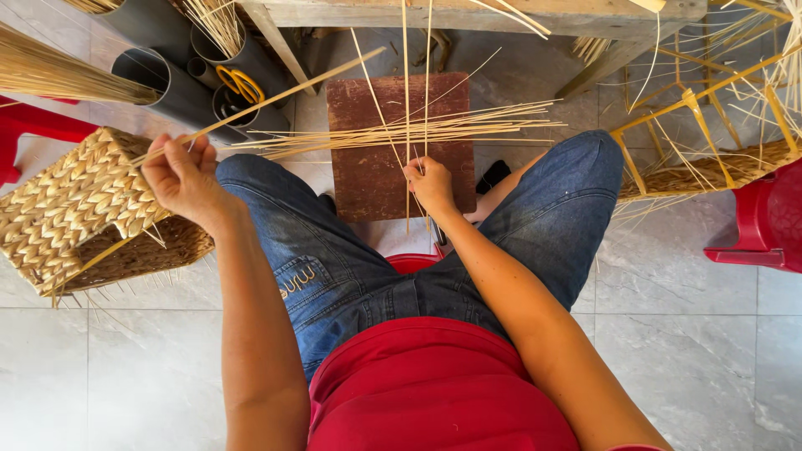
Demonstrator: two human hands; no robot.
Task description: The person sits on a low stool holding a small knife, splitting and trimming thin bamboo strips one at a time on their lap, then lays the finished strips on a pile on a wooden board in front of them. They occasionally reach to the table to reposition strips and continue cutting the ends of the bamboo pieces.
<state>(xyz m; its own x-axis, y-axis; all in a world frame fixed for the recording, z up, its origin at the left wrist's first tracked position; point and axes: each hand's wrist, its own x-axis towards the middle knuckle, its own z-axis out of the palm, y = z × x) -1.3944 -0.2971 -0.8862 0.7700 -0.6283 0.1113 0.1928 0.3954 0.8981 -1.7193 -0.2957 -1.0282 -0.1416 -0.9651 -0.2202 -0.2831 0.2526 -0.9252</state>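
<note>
I sit on a red stool [411, 263] in blue jeans, looking down at my lap. My left hand [180, 175] is raised over my left knee and pinches one long, flat bamboo strip [276, 98] that slants up to the right. My right hand [431, 185] hangs between my knees and grips several thin upright bamboo slivers [407, 108]. A loose bundle of thin strips [401, 132] lies crosswise over a dark red wooden block [368, 179] in front of me.
A woven straw basket [75, 209] sits at my left. Grey plastic pipes [171, 79] hold strips and yellow-handled scissors [241, 83]. A wooden bench [476, 12] stands ahead. A bamboo frame with woven base [710, 159] and red plastic chairs [764, 221] are at right.
</note>
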